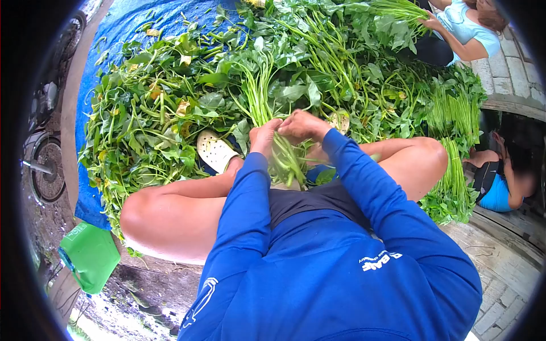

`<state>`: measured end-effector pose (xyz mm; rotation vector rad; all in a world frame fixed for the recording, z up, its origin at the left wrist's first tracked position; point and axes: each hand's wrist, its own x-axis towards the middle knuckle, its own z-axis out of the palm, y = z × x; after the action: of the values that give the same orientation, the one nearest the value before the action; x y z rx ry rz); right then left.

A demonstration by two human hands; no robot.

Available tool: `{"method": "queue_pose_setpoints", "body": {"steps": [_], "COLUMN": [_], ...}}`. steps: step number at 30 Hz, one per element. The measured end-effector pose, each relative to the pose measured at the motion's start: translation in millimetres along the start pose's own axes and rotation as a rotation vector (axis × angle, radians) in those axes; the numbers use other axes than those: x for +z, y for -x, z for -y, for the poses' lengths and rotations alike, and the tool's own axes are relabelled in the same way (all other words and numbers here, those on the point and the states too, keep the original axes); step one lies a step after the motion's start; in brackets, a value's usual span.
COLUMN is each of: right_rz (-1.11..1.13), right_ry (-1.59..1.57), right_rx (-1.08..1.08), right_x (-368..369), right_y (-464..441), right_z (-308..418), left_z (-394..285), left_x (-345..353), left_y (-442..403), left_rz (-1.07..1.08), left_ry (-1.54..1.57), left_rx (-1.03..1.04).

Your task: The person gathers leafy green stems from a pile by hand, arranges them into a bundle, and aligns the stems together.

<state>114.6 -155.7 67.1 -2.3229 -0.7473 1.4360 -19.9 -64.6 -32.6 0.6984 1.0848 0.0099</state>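
Note:
A bundle of leafy green stems stands out in front of my lap, its leaves pointing away and its cut ends hanging toward me. My left hand is closed round the stems near their lower part. Beside it, my right hand has its fingers bent together at the same bundle, touching or nearly touching the left; what its fingertips pinch is too small to make out. Loose greens lie heaped around my feet, over a blue tarp. A cream clog shows on my left foot.
Tied-looking bunches of long stems are stacked at the right. A co-worker at the upper right holds another bunch. Another person sits farther right. A green container stands at the lower left, near a wheel.

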Motion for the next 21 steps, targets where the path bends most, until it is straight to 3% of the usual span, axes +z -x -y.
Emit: {"method": "queue_pose_setpoints", "body": {"steps": [1, 3, 5, 7, 9, 11, 12, 13, 15, 17, 19, 21], "right_rz": [0.021, -0.494, -0.66, -0.712, -0.706, -0.543, -0.371, -0.539, -1.025, -0.979, -0.989, -0.976], "right_ry": [0.218, 0.002, -0.52, -0.711, -0.654, -0.481, -0.658, -0.507, 0.249, -0.124, -0.009, 0.004], "right_rx": [0.008, -0.263, -0.315, -0.284, -0.266, -0.449, -0.385, -0.495, -0.519, -0.009, 0.133, 0.145], "right_x": [-16, -45, -62, -69, -63, -71, -85, -100, -138, -172, -185, -188], "right_y": [-2, -20, -42, -74, -118, -114, -106, -118, -148, -127, -140, -138], "right_z": [10, 14, 35, 52, 59, 64, 66, 47, -21, -59, -121, -136], "left_z": [-6, -30, -51, -79, -94, -88, -89, -96, -104, -120, -128, -131], "left_x": [2, 7, 11, 23, 35, 27, 20, 20, 13, 11, 15, 23], "left_y": [8, 25, 47, 82, 104, 95, 91, 94, 86, 89, 91, 89], "left_rz": [-0.079, -0.174, -0.073, 0.092, 0.159, 0.076, 0.022, -0.018, -0.104, -0.127, -0.141, -0.15], "left_ry": [-0.101, -0.256, -0.246, -0.249, -0.252, -0.26, -0.235, -0.169, -0.074, -0.028, 0.003, 0.04], "left_rx": [0.064, 0.118, 0.207, 0.169, 0.151, 0.199, 0.208, 0.246, 0.329, 0.303, 0.303, 0.31]}}
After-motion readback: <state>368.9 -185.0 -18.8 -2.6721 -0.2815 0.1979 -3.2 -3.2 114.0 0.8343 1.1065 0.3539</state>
